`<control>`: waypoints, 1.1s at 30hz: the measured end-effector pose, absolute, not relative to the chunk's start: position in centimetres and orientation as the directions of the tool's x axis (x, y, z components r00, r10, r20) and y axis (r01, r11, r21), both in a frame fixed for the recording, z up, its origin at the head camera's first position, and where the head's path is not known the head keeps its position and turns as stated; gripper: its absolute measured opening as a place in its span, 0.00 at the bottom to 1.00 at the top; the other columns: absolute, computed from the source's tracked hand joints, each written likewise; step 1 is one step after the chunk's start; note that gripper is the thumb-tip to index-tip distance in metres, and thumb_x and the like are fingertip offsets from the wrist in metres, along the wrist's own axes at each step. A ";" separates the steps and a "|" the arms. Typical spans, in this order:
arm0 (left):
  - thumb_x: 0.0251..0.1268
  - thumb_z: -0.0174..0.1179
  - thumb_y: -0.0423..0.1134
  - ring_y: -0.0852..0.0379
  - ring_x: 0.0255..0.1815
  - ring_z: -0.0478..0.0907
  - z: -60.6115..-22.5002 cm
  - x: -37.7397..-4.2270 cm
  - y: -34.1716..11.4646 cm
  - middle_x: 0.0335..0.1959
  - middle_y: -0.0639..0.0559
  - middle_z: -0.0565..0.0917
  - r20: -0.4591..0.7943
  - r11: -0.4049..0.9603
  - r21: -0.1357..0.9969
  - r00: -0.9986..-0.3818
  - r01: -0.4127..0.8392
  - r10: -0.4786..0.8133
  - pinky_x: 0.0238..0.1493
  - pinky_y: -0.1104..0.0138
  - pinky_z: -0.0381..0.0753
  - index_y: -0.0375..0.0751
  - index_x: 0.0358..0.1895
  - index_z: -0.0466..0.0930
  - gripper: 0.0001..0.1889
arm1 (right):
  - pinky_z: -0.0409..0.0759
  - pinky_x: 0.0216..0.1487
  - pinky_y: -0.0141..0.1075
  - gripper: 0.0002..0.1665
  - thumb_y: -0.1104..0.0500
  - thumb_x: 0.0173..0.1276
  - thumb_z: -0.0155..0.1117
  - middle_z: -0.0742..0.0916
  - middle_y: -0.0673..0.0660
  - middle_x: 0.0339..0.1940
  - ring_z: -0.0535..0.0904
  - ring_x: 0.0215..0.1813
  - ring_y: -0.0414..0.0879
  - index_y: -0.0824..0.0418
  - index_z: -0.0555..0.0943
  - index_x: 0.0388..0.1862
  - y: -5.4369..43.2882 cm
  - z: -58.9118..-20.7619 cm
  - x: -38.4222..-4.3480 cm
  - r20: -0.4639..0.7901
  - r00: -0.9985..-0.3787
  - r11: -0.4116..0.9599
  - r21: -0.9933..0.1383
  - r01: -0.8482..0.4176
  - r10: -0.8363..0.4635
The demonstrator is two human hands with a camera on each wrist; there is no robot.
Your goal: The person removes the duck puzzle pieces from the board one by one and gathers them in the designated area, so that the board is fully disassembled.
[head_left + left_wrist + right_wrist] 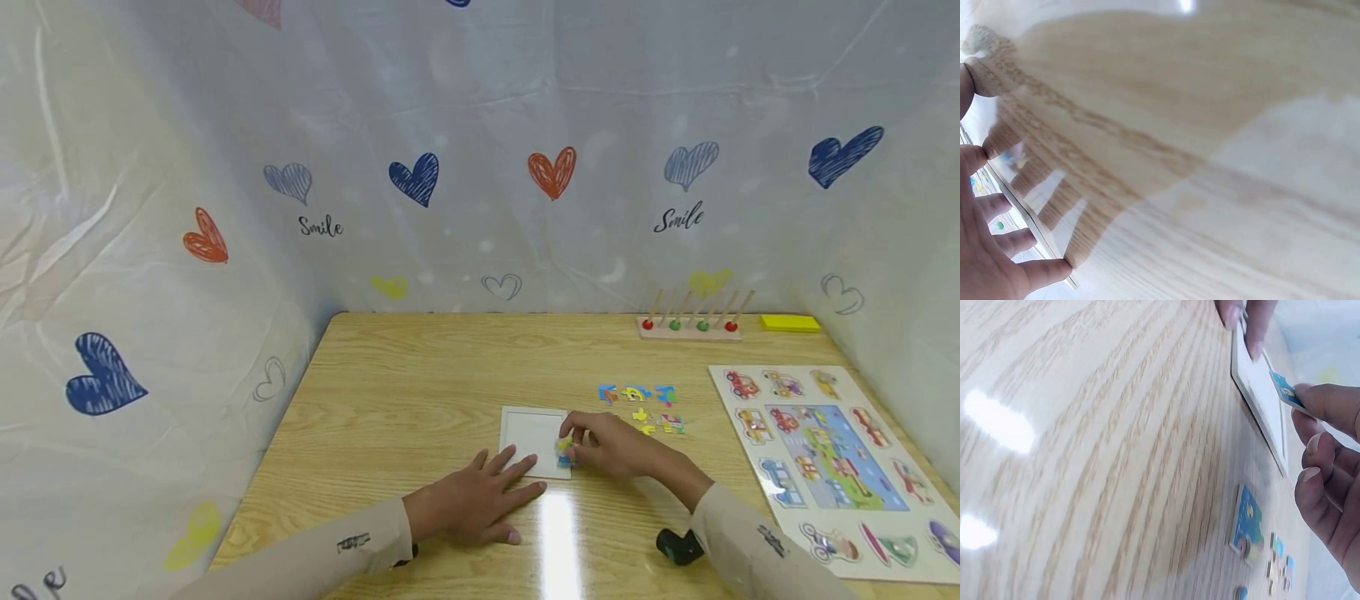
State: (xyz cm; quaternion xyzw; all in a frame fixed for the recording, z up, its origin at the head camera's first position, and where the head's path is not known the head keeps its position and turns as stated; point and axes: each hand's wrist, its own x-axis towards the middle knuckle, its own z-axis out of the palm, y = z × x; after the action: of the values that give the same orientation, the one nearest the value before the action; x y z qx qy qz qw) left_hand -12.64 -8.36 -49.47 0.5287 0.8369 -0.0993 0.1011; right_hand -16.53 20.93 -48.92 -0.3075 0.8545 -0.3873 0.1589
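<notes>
A small white puzzle tray (534, 425) lies flat on the table. My left hand (480, 498) rests at its lower left, fingers spread, some fingertips on the tray; in the left wrist view those fingers (1013, 240) reach its edge. Between the thumb and index finger of my right hand (611, 448) is a jigsaw piece (1285, 391), blue with a yellow patch. It is held tilted above the tray near the right edge. The other right fingers (1310, 494) are curled without touching a piece. Several loose jigsaw pieces (636, 392) lie right of the tray.
A large vehicle puzzle board (765, 450) covers the table's right side. Along the back stand a wooden peg rack (690, 332) with red and green beads and a yellow block (790, 323). A black object (678, 547) lies by the right forearm. Printed curtains (480, 225) enclose the table.
</notes>
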 end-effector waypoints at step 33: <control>0.77 0.27 0.68 0.38 0.81 0.54 -49.8 -12.6 -8.5 0.83 0.45 0.48 -0.249 0.402 -0.100 -0.414 0.910 0.876 0.69 0.46 0.70 0.57 0.83 0.45 0.37 | 0.68 0.20 0.32 0.13 0.60 0.74 0.63 0.84 0.50 0.34 0.65 0.18 0.34 0.62 0.83 0.54 33.0 -49.2 -12.1 0.081 -0.956 0.659 -0.708 -0.254 -0.282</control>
State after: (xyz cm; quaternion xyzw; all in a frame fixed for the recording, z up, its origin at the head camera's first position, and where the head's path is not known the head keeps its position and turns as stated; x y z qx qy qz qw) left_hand -12.64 -8.46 -49.82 0.5358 0.8335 -0.1102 0.0786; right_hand -12.15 32.98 -49.16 -0.1470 0.9107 -0.3856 0.0180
